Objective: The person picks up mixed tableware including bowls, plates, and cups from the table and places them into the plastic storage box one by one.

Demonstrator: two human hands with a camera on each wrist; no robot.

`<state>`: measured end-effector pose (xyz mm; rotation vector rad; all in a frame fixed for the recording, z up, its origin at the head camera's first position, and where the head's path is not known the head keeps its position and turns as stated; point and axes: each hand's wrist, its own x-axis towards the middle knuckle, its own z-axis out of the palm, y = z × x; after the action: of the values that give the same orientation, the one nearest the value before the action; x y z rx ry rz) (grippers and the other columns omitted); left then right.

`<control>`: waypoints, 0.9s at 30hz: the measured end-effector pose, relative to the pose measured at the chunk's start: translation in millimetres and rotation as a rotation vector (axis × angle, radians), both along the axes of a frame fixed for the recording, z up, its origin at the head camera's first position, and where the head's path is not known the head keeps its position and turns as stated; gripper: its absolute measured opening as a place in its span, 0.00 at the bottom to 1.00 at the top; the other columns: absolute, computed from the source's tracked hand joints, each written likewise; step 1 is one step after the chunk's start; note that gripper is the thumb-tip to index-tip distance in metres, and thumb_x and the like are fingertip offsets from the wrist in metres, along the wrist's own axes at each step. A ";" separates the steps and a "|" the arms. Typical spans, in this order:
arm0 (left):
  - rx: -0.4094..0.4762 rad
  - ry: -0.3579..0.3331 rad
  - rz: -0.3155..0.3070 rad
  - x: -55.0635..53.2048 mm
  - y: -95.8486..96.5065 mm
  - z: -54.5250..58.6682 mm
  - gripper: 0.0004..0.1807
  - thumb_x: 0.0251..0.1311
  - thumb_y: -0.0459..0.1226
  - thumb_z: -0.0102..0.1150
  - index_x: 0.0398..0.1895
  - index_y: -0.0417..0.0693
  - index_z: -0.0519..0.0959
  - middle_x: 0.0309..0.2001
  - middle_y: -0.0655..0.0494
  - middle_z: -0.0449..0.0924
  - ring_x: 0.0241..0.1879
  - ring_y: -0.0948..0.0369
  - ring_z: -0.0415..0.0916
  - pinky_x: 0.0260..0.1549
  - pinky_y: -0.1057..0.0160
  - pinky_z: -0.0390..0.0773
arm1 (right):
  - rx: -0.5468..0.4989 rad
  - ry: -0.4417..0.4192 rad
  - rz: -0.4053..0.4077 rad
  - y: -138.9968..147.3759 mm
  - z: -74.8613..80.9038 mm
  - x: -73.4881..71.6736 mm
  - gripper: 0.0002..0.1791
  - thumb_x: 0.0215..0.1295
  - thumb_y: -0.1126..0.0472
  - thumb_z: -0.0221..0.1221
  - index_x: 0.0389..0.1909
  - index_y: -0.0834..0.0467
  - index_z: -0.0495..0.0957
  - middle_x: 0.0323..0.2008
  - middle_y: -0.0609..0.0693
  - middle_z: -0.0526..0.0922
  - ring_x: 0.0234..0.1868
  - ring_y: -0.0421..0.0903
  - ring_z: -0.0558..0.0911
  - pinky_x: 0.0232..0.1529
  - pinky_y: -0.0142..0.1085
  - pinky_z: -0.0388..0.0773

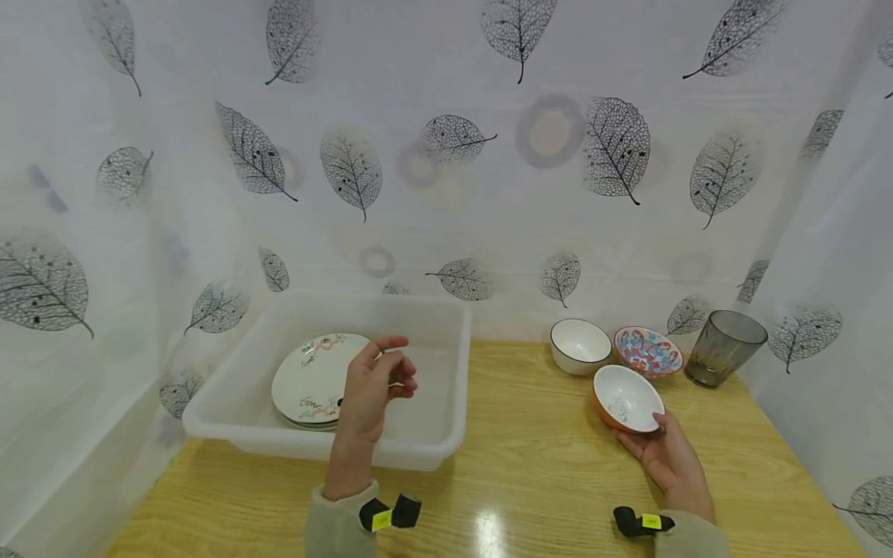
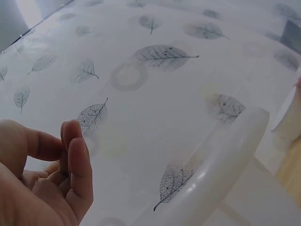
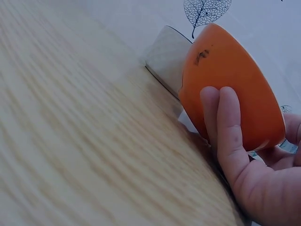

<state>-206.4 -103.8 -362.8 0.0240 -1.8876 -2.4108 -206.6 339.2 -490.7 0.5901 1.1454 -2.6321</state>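
Note:
My right hand (image 1: 673,457) grips an orange bowl (image 3: 230,89) with a white inside by its near right edge. The thumb is at the rim and the fingers lie along the orange outer wall; the bowl tilts toward me. Just behind it are a white bowl (image 1: 580,346) with a dark rim and a red-and-blue patterned bowl (image 1: 649,351). My left hand (image 1: 377,380) hovers above the white plastic tub (image 1: 456,387), holding nothing, its fingers loosely bent. Beneath it, a stack of white floral plates (image 1: 310,380) lies in the tub, partly hidden by the hand.
A smoky glass tumbler (image 1: 725,349) stands at the right, beside the patterned bowl. The wooden table (image 1: 530,449) runs between the tub and the bowls. A white curtain (image 1: 446,201) with leaf prints hangs around the back and sides.

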 end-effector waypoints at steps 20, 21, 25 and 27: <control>-0.020 -0.017 -0.032 0.9 5.4 2.4 0.11 0.71 0.31 0.46 0.52 0.40 0.75 0.25 0.55 0.78 0.21 0.62 0.76 0.24 0.66 0.79 | 0.112 -0.061 0.001 -0.8 15.8 2.4 0.33 0.79 0.48 0.30 0.78 0.36 0.28 0.33 0.42 0.79 0.37 0.41 0.81 0.36 0.34 0.83; -0.019 -0.017 -0.035 1.0 5.6 2.4 0.11 0.71 0.31 0.46 0.52 0.40 0.75 0.25 0.55 0.78 0.21 0.62 0.76 0.24 0.66 0.79 | 0.117 -0.058 0.003 -1.1 16.8 3.1 0.33 0.79 0.48 0.30 0.78 0.37 0.28 0.33 0.42 0.79 0.36 0.41 0.81 0.34 0.33 0.82; -0.020 -0.011 -0.045 2.0 7.2 2.1 0.11 0.71 0.30 0.45 0.51 0.40 0.75 0.25 0.55 0.79 0.20 0.62 0.76 0.23 0.65 0.79 | 0.137 -0.053 0.006 -2.1 20.6 4.7 0.32 0.78 0.48 0.30 0.79 0.38 0.31 0.33 0.43 0.81 0.31 0.43 0.82 0.27 0.30 0.80; -0.023 -0.001 -0.054 2.6 8.5 2.2 0.11 0.70 0.29 0.45 0.51 0.40 0.75 0.25 0.55 0.79 0.20 0.63 0.76 0.24 0.66 0.79 | 0.155 -0.041 0.011 -2.6 22.5 5.7 0.32 0.78 0.48 0.30 0.78 0.40 0.32 0.33 0.44 0.81 0.29 0.44 0.82 0.24 0.29 0.79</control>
<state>-203.8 -95.3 -360.6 -0.0276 -1.9406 -2.4232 -200.9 336.6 -468.2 0.6605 1.3452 -2.5251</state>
